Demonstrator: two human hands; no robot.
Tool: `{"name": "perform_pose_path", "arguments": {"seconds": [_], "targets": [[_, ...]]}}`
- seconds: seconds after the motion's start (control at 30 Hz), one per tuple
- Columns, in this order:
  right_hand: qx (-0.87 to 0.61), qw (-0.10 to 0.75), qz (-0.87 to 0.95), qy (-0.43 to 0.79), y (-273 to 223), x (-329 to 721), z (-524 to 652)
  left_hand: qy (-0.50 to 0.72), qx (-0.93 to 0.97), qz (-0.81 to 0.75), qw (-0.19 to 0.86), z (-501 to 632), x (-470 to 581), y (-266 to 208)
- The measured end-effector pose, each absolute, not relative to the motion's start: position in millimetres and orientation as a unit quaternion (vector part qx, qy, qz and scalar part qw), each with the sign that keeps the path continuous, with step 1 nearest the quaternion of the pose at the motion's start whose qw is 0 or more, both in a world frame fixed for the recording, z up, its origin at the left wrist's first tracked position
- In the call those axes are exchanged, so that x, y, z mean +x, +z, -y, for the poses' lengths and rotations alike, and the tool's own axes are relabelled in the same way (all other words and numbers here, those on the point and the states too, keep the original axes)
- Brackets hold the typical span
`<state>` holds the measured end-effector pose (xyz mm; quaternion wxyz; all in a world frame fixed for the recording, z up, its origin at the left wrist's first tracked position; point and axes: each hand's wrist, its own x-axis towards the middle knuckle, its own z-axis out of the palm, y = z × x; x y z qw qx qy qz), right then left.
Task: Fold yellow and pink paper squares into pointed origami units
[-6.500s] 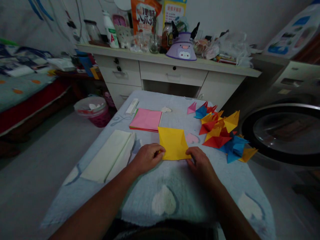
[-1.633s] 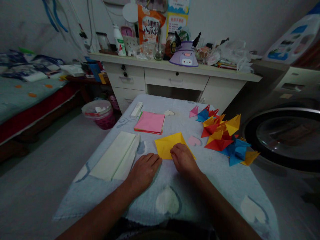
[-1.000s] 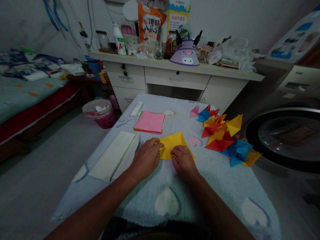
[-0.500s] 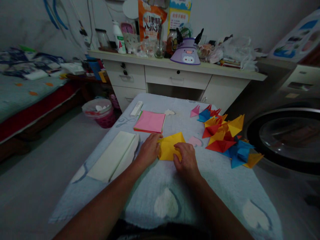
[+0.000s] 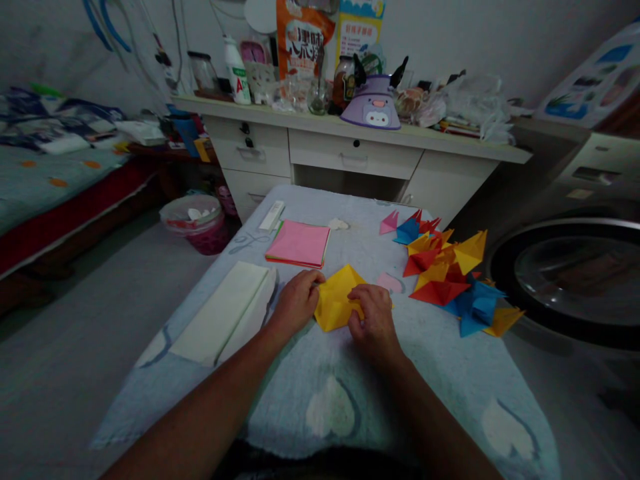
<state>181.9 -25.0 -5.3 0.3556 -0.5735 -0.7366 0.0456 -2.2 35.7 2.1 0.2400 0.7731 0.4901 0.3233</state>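
On the patterned cloth (image 5: 415, 373), the yellow paper (image 5: 333, 311) has just turned, 1 corner now pointing nearward, seemingly bringing a different edge between the left hand (image 5: 296, 299), its grip unclear, and the right hand (image 5: 375, 317), thumb and fingertips apart over the paper.

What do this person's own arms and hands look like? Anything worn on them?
The left hand and right hand are bare: five-fingered, with no gloves or rings visible. No sleeve, watch or bracelet shows on the left forearm or right forearm.
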Motion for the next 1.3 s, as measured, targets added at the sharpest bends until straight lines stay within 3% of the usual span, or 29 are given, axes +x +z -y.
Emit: {"name": "perform_pose_path", "arguments": {"seconds": [0.23,0.63,1.3], "targets": [[-0.575,0.306,0.756,0.058,-8.2,179.2,24.0,0.326,0.803,-0.478,0.143,-24.3,0.6,9.2],[-0.586,0.230,0.769,0.110,-13.0,182.2,22.1,0.177,0.869,-0.399,0.231,-17.1,-1.6,-0.6],[-0.599,0.215,0.762,0.118,-12.0,191.4,24.0,0.143,0.858,-0.405,0.281,-20.8,-4.5,0.6]]}}
